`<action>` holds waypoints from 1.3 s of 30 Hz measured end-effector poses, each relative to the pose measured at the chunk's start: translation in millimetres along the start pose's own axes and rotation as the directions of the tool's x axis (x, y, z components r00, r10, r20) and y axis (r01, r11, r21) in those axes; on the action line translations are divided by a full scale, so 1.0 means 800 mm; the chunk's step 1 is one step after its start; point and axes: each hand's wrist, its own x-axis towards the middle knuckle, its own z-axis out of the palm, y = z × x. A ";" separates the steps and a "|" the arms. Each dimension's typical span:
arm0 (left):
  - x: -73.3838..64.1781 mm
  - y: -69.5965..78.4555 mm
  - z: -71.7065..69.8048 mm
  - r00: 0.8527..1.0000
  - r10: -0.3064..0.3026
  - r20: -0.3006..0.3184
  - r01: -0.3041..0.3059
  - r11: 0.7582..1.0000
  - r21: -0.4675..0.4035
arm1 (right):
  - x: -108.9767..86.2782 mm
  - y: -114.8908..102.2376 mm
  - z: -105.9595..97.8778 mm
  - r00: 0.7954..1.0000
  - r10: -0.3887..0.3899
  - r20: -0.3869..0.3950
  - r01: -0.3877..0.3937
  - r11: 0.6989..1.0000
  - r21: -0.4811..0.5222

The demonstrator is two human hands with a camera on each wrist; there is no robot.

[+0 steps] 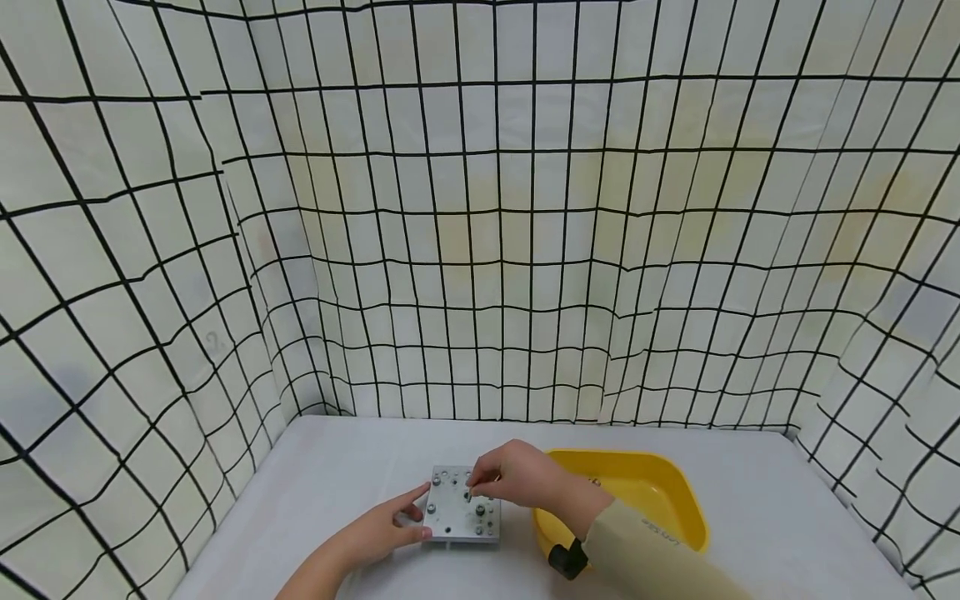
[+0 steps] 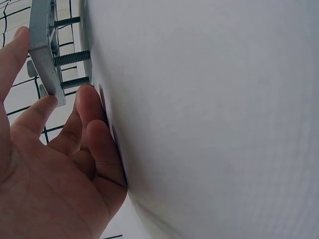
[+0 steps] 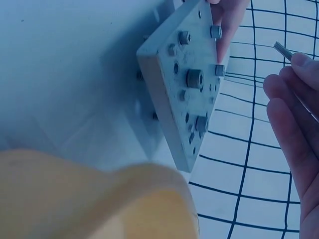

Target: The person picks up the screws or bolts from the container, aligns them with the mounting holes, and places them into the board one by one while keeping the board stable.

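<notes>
A square grey metal plate stands raised off the table, with several socket-head screws in its top and threaded ends sticking out below. My left hand is at the plate's left side. Its thumb and index finger are spread and touch the edge, while the other fingers bend near the tabletop. Above the plate, my right hand pinches a small screw between thumb and fingertips. The screw's threaded end points out from the fingers; its head is hidden.
A yellow tray stands right of the plate, under my right forearm, with small metal parts partly visible inside. A white cloth covers the table. White walls with a black grid rise behind and at both sides.
</notes>
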 end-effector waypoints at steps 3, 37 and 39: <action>0.000 0.000 0.001 1.000 0.005 -0.001 -0.005 1.000 -0.006 | 0.003 -0.005 0.006 1.000 0.016 0.019 -0.016 1.000 0.009; 0.000 0.005 -0.001 1.000 -0.017 0.008 0.017 1.000 -0.009 | 0.030 -0.014 0.065 0.987 -0.082 0.140 0.123 0.939 -0.321; 0.000 0.004 -0.001 1.000 -0.022 0.007 0.022 1.000 -0.006 | 0.030 -0.014 0.066 0.985 -0.098 0.145 0.141 0.934 -0.329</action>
